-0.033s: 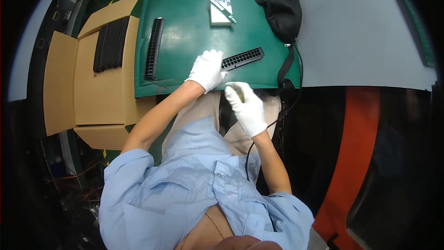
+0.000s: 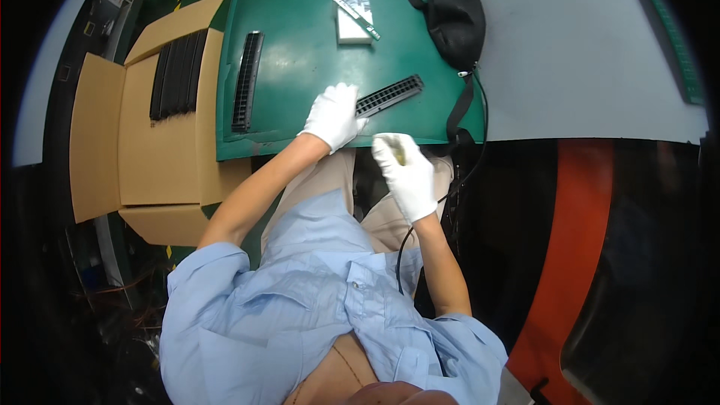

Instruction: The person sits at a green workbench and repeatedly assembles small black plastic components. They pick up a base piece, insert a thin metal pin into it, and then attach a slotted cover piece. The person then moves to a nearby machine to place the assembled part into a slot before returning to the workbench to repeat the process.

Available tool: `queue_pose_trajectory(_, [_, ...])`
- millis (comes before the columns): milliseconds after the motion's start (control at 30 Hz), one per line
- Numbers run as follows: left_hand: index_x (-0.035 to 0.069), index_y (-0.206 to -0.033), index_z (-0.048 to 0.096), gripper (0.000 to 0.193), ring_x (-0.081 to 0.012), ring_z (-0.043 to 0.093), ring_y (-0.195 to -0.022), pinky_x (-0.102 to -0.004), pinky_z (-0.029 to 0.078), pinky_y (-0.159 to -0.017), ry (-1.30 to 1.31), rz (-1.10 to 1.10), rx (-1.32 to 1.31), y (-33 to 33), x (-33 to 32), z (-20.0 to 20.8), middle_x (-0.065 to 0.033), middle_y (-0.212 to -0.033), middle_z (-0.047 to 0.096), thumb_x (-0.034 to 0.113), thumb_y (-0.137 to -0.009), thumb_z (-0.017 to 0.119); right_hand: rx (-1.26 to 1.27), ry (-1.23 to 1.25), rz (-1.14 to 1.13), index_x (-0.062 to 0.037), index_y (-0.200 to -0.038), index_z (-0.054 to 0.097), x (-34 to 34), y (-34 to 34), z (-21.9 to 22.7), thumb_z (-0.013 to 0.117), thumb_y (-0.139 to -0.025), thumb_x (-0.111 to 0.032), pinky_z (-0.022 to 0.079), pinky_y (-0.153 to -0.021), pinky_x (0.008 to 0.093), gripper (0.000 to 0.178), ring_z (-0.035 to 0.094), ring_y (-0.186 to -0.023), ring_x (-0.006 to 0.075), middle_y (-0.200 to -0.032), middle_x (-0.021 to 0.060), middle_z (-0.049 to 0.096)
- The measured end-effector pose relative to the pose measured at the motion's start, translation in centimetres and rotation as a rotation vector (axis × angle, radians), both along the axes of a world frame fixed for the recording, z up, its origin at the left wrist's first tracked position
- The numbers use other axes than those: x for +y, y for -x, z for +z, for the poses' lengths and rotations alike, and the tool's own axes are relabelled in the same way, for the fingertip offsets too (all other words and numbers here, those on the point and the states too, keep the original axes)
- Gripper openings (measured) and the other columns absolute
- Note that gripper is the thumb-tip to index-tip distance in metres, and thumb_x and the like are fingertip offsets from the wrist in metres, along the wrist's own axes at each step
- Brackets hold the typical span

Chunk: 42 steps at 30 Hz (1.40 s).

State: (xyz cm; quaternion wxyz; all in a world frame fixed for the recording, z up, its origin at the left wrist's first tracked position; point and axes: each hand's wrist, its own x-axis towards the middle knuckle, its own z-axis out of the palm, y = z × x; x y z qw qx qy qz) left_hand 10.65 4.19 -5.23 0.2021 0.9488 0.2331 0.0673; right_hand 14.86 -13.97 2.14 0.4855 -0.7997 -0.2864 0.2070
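Observation:
A long black slotted plastic strip lies slantwise on the green mat, near its front edge. My left hand, in a white glove, is closed on the strip's left end and hides that end. Just off the mat's edge, my gloved right hand is held with its fingers curled toward the thumb. A yellowish-green patch shows between them; whether it is a thing or a stain on the glove is unclear. A second black slotted strip lies apart on the left of the mat, touched by neither hand.
An open cardboard box with several black strips stands left of the green mat. Further back lie a white box with a blue top, a green-and-white stick-shaped item across it, and a black pouch with strap and cable.
My right hand has shifted slightly to the right, away from the strip. My left hand stays on the strip's end. The whole view has moved a little.

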Motion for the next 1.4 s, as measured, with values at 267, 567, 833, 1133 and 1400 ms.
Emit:
queue_pose_trajectory(267, [0.006, -0.096, 0.060, 0.024, -0.0359, 0.061, -0.086, -0.0445, 0.052, -0.074, 0.219, -0.006, -0.437, 4.5, -2.6, 1.0, -0.0161, -0.093, 0.058, 0.005, -0.076, 0.072, 1.279, -0.256, -0.174, 0.0037, -0.111, 0.065, -2.5, -5.2, -1.7, 0.045, -0.098, -0.069, 0.019, -0.034, 0.0207, 0.077, 0.029, -0.036, 0.0035, -0.061, 0.0003, 0.056])
queue_pose_trajectory(567, [0.014, -0.122, 0.072, 0.056, -0.0248, 0.060, -0.084, -0.0375, 0.049, -0.077, -0.424, -0.305, -0.563, 7.8, 1.6, 6.2, -0.0055, -0.102, 0.059, 0.000, -0.067, 0.071, 0.972, -0.042, 0.178, 0.0039, -0.104, 0.072, -1.4, -1.4, 2.3, 0.079, -0.087, -0.018, 0.038, -0.045, 0.0189, 0.029, 0.056, -0.054, 0.0043, -0.077, 0.0034, 0.069])
queue_pose_trajectory(833, [0.002, -0.135, 0.051, 0.042, -0.0163, 0.064, -0.087, -0.0307, 0.055, -0.074, 1.659, 0.548, -0.748, 8.2, -4.2, 8.3, -0.0067, -0.103, 0.060, 0.030, -0.104, 0.057, 0.149, 0.035, 0.306, -0.0012, -0.121, 0.061, 0.9, 4.5, 2.2, 0.075, -0.089, -0.039, 0.056, -0.075, 0.0353, 0.051, 0.073, -0.084, 0.0308, -0.093, 0.0211, 0.071])
queue_pose_trajectory(1133, [-0.006, -0.132, 0.054, 0.057, -0.0058, 0.049, -0.050, -0.0207, 0.040, -0.044, 1.566, 0.577, -0.540, 10.1, -4.2, 7.6, 0.0016, -0.065, 0.048, 0.044, -0.104, 0.053, -0.235, -0.164, 0.377, -0.0053, -0.102, 0.061, -0.2, 4.4, 1.7, 0.067, -0.093, -0.008, 0.053, -0.066, 0.0375, 0.011, 0.068, -0.073, 0.0295, -0.085, 0.0121, 0.067])
queue_pose_trajectory(1400, [-0.004, -0.118, 0.060, 0.046, -0.0065, 0.041, -0.043, -0.0231, 0.034, -0.039, 1.514, 0.584, -0.545, 10.3, -4.6, 7.4, 0.0022, -0.061, 0.043, 0.039, -0.103, 0.058, -0.715, -0.245, 0.610, -0.0086, -0.097, 0.068, -0.6, 4.1, 1.3, 0.079, -0.072, -0.004, 0.050, -0.054, 0.0333, 0.028, 0.063, -0.061, 0.0225, -0.083, 0.0059, 0.068])
